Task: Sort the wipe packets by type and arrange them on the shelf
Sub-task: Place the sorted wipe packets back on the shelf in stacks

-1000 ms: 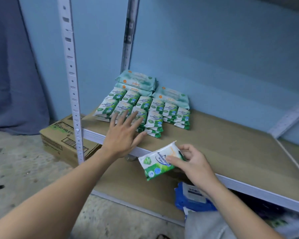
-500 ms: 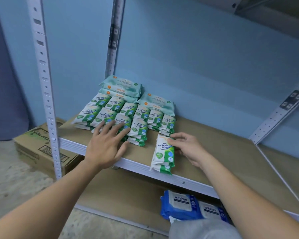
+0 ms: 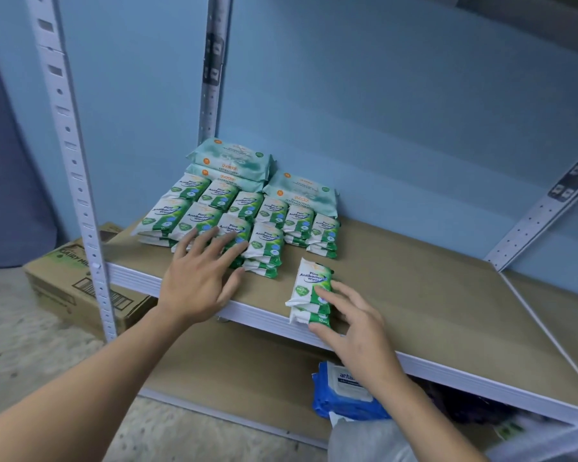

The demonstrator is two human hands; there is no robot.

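Several small green-and-white pine wipe packets (image 3: 267, 236) lie in rows of short stacks at the left of the brown shelf board (image 3: 431, 311). Behind them, larger teal wipe packs (image 3: 231, 158) are stacked against the blue wall. My left hand (image 3: 197, 278) rests with spread fingers on the front packets of the group. To the right, a separate small stack of the same green packets (image 3: 309, 285) sits near the shelf's front edge. My right hand (image 3: 357, 325) touches this stack, fingers on its top and right side, thumb at its front end.
Blue wipe packs (image 3: 341, 395) lie on the lower shelf below my right hand. A cardboard box (image 3: 70, 281) stands on the floor at the left, behind a white perforated upright (image 3: 77, 181). The right part of the shelf board is bare wood.
My right hand carried a green packet up from below the shelf edge, set it on the board as a separate stack, then slid back to its front right. My left hand stayed on the front packets.
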